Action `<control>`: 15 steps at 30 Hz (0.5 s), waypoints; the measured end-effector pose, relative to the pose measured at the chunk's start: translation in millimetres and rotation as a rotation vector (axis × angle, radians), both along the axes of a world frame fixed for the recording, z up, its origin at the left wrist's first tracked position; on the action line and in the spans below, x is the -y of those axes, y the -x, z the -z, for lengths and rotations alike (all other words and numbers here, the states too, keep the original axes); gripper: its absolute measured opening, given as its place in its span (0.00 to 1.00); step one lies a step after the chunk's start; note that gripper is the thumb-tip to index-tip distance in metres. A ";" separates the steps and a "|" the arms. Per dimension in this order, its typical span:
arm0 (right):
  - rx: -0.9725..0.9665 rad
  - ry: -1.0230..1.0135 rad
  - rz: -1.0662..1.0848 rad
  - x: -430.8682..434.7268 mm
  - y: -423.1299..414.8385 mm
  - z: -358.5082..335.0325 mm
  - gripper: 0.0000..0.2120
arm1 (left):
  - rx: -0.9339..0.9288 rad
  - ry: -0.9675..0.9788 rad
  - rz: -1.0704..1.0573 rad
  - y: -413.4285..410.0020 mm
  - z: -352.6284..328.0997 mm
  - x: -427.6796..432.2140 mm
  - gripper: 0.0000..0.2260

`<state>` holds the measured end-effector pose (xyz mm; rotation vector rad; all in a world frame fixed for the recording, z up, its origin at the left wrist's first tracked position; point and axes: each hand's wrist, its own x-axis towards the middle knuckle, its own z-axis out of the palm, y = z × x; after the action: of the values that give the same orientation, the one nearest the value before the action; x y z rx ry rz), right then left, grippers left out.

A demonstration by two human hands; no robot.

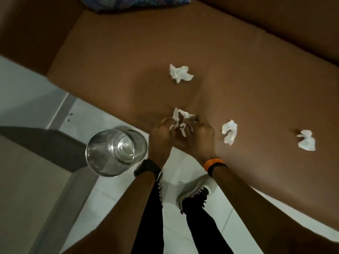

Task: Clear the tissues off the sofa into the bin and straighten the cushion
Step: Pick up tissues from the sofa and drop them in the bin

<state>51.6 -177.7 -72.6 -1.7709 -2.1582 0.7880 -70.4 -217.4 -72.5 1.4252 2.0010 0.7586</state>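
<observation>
Seen from above, a person stood at the front edge of a brown sofa [201, 52]. The left hand [162, 133] and the right hand [200, 134] met over the seat edge, fingers of both curled around one crumpled white tissue [180, 119]. Three more tissues lay on the seat: one [180, 73] farther back, one [229, 132] just right of the hands, one [306, 140] farther right. A metal mesh bin [115, 151] stood on the white floor just left of the left wrist. A patterned cushion [135, 3] lay at the sofa's far end
</observation>
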 end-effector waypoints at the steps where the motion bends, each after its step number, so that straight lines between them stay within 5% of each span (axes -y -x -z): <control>1: -0.008 0.018 -0.040 13.3 16.1 3.2 0.04 | 0.008 0.007 -0.057 16.0 4.8 20.1 0.07; 7: -0.133 0.156 -0.212 100.3 138.8 43.0 0.06 | 0.173 0.134 -0.476 125.8 41.8 129.6 0.07; 15: 0.152 0.209 -0.498 143.6 251.5 150.4 0.14 | 0.174 0.374 -0.458 215.7 131.3 159.3 0.08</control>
<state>-200.0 -321.3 -223.0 -1.4254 -2.7599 1.0504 -286.1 -376.6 -203.8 0.6745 2.2098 0.6199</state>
